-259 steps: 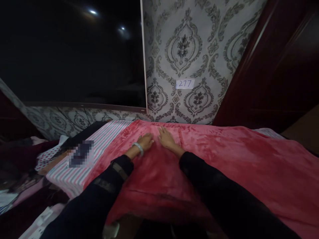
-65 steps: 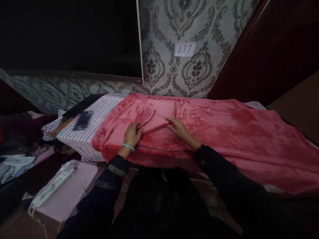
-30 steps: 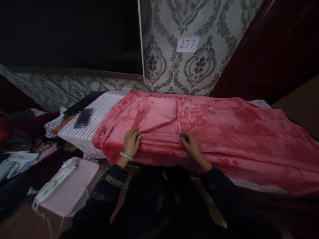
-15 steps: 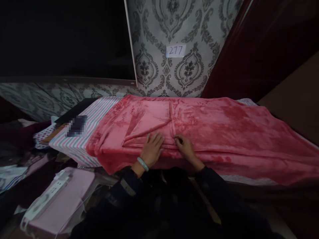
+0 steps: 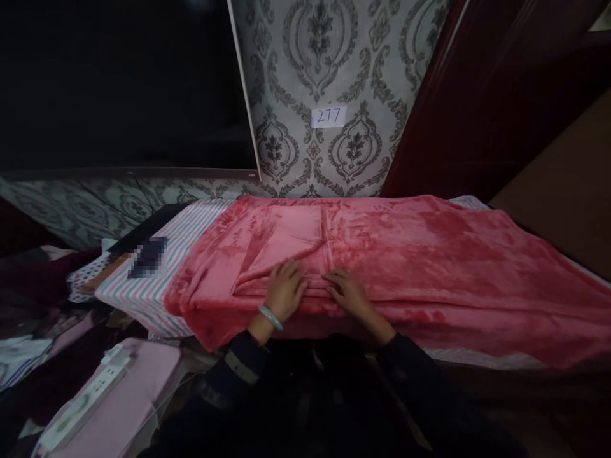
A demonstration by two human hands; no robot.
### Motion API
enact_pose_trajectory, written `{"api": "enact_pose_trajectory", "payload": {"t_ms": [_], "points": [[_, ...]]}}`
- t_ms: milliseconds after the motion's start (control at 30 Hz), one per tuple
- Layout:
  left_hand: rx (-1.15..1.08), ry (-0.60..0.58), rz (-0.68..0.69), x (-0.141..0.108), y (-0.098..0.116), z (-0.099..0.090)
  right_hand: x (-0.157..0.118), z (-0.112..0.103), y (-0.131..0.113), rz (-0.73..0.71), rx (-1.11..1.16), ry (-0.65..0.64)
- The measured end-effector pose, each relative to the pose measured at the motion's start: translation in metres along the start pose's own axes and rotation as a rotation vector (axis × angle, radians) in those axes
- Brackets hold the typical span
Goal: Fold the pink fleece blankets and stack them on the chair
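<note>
A fluffy red-pink blanket [image 5: 420, 248] is spread over a long surface in front of me. On its left half lies a folded section with a turned-back flap [image 5: 291, 245], its several layers stacked along the near edge. My left hand [image 5: 285, 291], with a pale bangle at the wrist, rests on these layers, fingers stretched forward and slightly blurred. Just right of it, my right hand [image 5: 352, 296] touches the blanket by the vertical seam, fingers extended leftward and thumb apart. Neither palm shows.
Under the blanket, a striped cloth [image 5: 143, 289] shows at left, carrying a dark pixelated object [image 5: 147, 257]. A power strip [image 5: 90, 394] lies on a pink stool-like surface [image 5: 128, 413] at lower left. Behind are a large dark screen [image 5: 119, 83] and a paper marked 277 [image 5: 329, 116].
My right hand's curled fingers have straightened toward the left. My left hand has shifted slightly left along the fold. The whole view has tilted up a little; the fold looks much the same.
</note>
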State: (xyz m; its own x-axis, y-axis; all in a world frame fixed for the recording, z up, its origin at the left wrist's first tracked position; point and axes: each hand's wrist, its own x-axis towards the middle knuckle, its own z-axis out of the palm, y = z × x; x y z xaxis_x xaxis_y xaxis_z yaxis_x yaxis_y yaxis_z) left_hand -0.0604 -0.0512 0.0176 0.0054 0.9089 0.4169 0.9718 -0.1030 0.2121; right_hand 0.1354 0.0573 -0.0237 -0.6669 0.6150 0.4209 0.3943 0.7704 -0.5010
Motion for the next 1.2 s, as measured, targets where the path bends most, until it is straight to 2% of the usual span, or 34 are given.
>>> {"api": "enact_pose_trajectory", "payload": {"t_ms": [100, 233, 300, 367, 467, 567, 667, 733, 767, 833, 933, 1000, 1200], "points": [[-0.092, 0.112, -0.174, 0.031, -0.043, -0.016, 0.005, -0.002, 0.0, 0.002, -0.052, -0.034], [-0.434, 0.1, -0.543, 0.072, -0.094, -0.022, 0.006, 0.0, -0.004, -0.012, -0.096, -0.02], [-0.532, 0.082, -0.64, 0.086, -0.108, -0.021, 0.005, 0.003, -0.004, -0.009, -0.088, 0.009], [-0.546, 0.085, -0.656, 0.095, -0.112, -0.018, 0.003, 0.006, -0.003, -0.005, -0.075, 0.039], [-0.582, 0.103, -0.606, 0.098, -0.102, -0.015, 0.0, 0.009, 0.0, -0.007, -0.073, 0.065], [-0.622, 0.12, -0.491, 0.089, -0.073, -0.013, -0.001, 0.009, 0.0, -0.013, -0.062, 0.079], [-0.642, 0.082, -0.181, 0.067, -0.036, -0.013, -0.001, 0.007, -0.001, -0.02, -0.049, 0.079], [-0.639, -0.041, 0.063, 0.052, -0.017, -0.015, -0.001, 0.006, -0.002, -0.012, -0.069, 0.064], [-0.632, -0.106, 0.137, 0.046, -0.011, -0.017, -0.001, 0.005, -0.002, -0.005, -0.084, 0.055], [-0.607, -0.183, 0.139, 0.04, -0.008, -0.021, -0.001, 0.004, -0.003, 0.008, -0.099, 0.045], [-0.523, -0.168, 0.011, 0.043, -0.013, -0.023, -0.002, 0.003, -0.004, 0.014, -0.083, 0.047], [-0.448, -0.171, -0.004, 0.047, -0.013, -0.021, -0.002, 0.001, -0.005, 0.021, -0.073, 0.039], [-0.184, -0.255, 0.224, 0.044, 0.008, -0.005, -0.003, 0.0, -0.001, 0.025, 0.003, 0.032]]}}
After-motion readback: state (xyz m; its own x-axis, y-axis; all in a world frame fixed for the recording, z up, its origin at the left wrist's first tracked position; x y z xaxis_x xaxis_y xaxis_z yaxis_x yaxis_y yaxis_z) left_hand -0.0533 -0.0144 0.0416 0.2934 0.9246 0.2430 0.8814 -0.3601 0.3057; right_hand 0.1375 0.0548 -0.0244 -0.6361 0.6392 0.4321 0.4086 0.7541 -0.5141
